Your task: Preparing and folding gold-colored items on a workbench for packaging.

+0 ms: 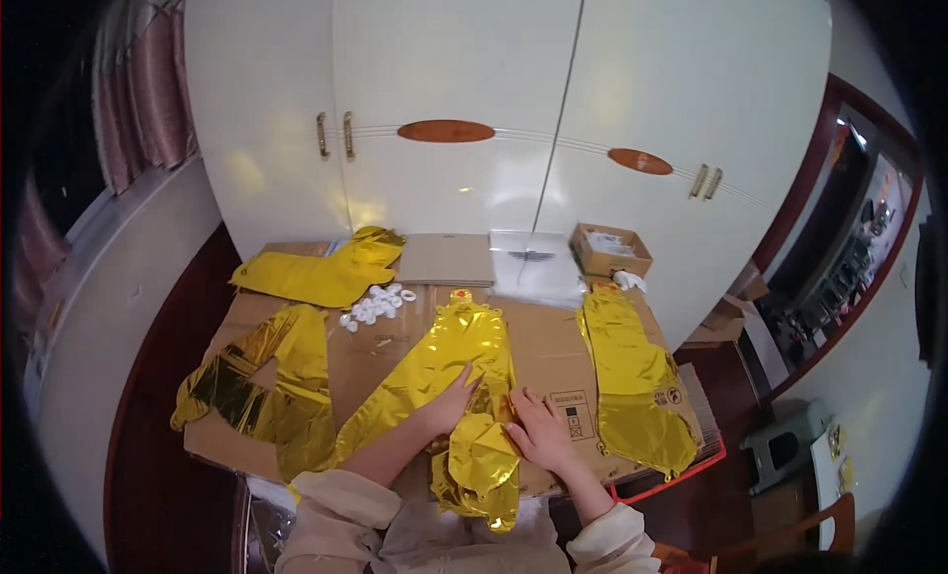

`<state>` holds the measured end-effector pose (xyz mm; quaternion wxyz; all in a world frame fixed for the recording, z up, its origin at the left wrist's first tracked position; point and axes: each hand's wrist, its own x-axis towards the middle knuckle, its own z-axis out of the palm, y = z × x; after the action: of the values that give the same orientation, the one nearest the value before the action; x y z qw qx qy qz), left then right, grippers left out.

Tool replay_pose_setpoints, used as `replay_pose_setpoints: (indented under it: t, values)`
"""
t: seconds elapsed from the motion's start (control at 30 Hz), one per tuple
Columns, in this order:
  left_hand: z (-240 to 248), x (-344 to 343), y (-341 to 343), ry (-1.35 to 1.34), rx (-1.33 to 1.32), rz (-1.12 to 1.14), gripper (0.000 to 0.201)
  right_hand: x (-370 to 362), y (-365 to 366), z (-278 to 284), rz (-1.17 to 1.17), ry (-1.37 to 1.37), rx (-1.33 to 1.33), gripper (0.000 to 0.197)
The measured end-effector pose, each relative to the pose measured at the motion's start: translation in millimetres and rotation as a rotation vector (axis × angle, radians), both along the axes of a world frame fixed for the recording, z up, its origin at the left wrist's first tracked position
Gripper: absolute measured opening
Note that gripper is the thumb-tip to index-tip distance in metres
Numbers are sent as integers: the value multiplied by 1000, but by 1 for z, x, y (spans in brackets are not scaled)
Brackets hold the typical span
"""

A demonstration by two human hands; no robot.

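A flat gold foil balloon (462,339) lies in front of me on the cardboard. Its lower part is folded into a crumpled layer (484,454) that hangs over the near edge. My left hand (449,400) rests on the foil, fingers stretched out. Across from it, my right hand (539,431) lies along the right side of the foil with its fingers apart. Other flat gold foil balloons spread around it: one at the left (301,362), one at the far left (316,276), and one at the right (637,382).
Cardboard (553,352) covers the work surface. Small white rings (373,307) lie in a pile near its far side. Clear plastic bags (533,268) and a small open cardboard box (614,250) stand by the white cupboard (444,61). A grey stool (785,446) is at the right.
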<state>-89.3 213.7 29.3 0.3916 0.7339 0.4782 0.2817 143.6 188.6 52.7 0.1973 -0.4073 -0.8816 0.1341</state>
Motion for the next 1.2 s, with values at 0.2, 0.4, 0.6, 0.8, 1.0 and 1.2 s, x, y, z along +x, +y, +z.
replay_pose_setpoints:
  t: [0.2,0.4,0.6,0.8,1.0,1.2]
  values:
    - [27,-1,-7,207,116,-122,69,0,0,-8,-10,-56,76,57]
    - [23,-6,-8,259,140,-113,71,-3,1,-6,-9,-77,90,57]
    - [-2,-9,7,543,344,-237,67,-2,0,-5,-9,-66,74,55]
    - [-10,-9,8,626,336,-217,64,3,6,-14,-15,88,28,47]
    - [-2,-8,8,604,354,-252,67,13,16,-10,-25,114,-6,38]
    - [5,-7,5,614,463,-287,64,12,16,-11,29,8,100,39]
